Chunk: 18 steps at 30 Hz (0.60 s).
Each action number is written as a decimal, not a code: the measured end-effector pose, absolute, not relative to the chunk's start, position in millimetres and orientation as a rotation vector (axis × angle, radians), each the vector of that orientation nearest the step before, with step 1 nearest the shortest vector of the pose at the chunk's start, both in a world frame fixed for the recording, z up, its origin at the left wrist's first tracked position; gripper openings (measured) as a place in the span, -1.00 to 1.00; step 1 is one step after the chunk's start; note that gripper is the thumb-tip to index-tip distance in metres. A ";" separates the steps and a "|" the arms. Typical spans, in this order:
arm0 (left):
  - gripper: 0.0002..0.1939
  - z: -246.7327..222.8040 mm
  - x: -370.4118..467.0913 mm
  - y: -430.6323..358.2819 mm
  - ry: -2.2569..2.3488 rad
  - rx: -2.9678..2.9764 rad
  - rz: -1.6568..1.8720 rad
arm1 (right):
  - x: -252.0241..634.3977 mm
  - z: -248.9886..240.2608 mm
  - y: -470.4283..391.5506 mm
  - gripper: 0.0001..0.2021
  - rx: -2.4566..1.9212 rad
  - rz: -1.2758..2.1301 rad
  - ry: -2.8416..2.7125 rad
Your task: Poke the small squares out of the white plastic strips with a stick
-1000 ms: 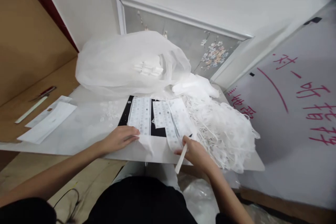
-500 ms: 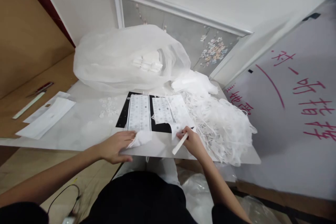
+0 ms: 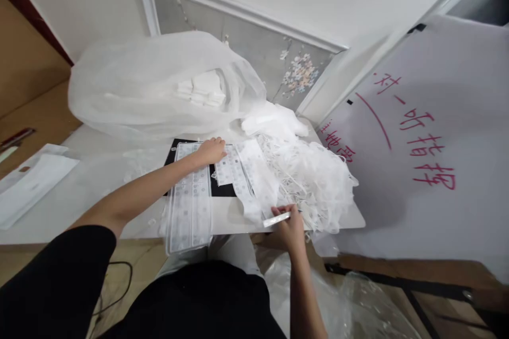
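My left hand reaches across to the far end of the printed white strips, its fingers curled at the end of one strip; its fingertips are partly hidden. My right hand is closed around a slim white stick-like tool with a dark end; its exact kind is unclear. The right fingertips are close to the near end of a white strip. A wide printed sheet lies under my left forearm and hangs over the table's front edge. A black board shows beneath the strips.
A heap of white stringy scraps covers the table's right side. Behind stands a large translucent bag with folded white pieces. White sheets lie at left. A framed picture leans on the wall, beside a whiteboard.
My left hand has moved from the sheet's near end to the strips' far end. The wide sheet now hangs over the front edge. The view has shifted right.
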<state>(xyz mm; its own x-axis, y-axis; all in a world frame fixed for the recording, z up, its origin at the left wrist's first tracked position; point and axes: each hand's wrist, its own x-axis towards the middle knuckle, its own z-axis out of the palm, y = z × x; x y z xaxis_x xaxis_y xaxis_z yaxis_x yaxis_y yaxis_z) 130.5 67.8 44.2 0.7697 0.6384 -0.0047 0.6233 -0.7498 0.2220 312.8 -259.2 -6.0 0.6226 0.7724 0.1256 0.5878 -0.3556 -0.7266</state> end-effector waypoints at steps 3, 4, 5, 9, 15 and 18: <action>-0.71 33.9 143.5 83.5 1.017 2.806 0.032 | 300.5 -1.7 -248.4 -0.69 -1.982 0.417 -0.975; -0.73 32.5 144.0 87.0 1.021 2.823 0.020 | 296.8 0.9 -245.4 -0.70 -1.949 0.446 -0.954; -0.74 32.1 143.6 89.9 1.029 2.839 0.020 | 293.8 3.4 -242.8 -0.69 -1.907 0.471 -0.931; -0.68 36.1 141.5 97.2 1.074 2.882 0.081 | 289.9 11.4 -232.5 -0.63 -1.702 0.531 -0.819; -0.54 37.0 140.9 94.1 1.079 2.873 0.151 | 282.6 13.0 -207.7 -0.64 -1.698 0.506 -0.699; -0.52 40.5 132.5 73.2 0.969 2.896 0.208 | 279.5 11.5 -202.8 -0.63 -1.725 0.621 -0.692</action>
<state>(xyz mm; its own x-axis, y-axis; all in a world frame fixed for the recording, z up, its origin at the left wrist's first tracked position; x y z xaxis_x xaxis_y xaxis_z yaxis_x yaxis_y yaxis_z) 132.5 73.2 40.5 0.7905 0.6038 0.1027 0.5928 -0.7965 0.1192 279.5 -202.8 11.5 0.6893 0.7222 -0.0579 0.1353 -0.2068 -0.9690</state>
